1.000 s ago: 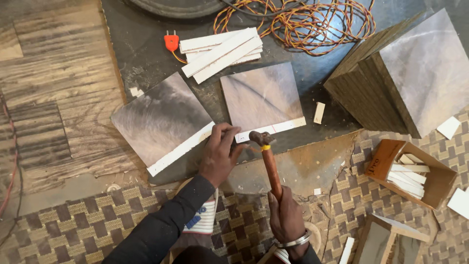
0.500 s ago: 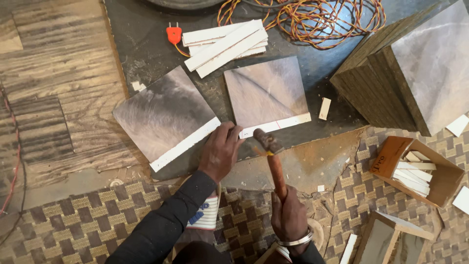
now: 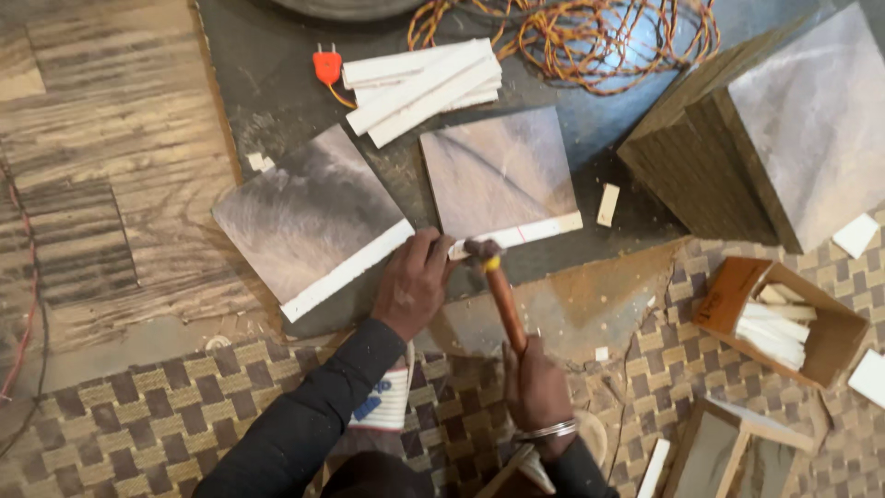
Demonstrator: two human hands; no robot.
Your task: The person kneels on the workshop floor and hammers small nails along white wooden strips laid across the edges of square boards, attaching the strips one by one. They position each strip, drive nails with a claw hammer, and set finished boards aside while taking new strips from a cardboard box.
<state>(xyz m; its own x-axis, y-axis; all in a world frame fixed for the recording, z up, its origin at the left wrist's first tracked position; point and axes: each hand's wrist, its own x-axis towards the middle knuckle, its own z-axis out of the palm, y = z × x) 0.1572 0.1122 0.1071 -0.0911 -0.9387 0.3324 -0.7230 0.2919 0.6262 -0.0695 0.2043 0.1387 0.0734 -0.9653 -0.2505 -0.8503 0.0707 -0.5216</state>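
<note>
A person kneels over a dark, dusty slab (image 3: 277,83) set between worn wood flooring (image 3: 92,138) and a checkered woven mat (image 3: 138,424); the right hand (image 3: 537,392), fingers wrapped tight, grips a wooden-handled hammer (image 3: 502,300), its head resting at the white edge strip of a grey square panel (image 3: 501,173); the left hand (image 3: 412,286) presses there, fingertips pinched together beside the hammer head; a second panel (image 3: 304,217) lies just to its left; white strips (image 3: 419,88), a coil of orange wire (image 3: 590,37), stacked panels (image 3: 784,138) and a cardboard box (image 3: 784,318) surround the work.
</note>
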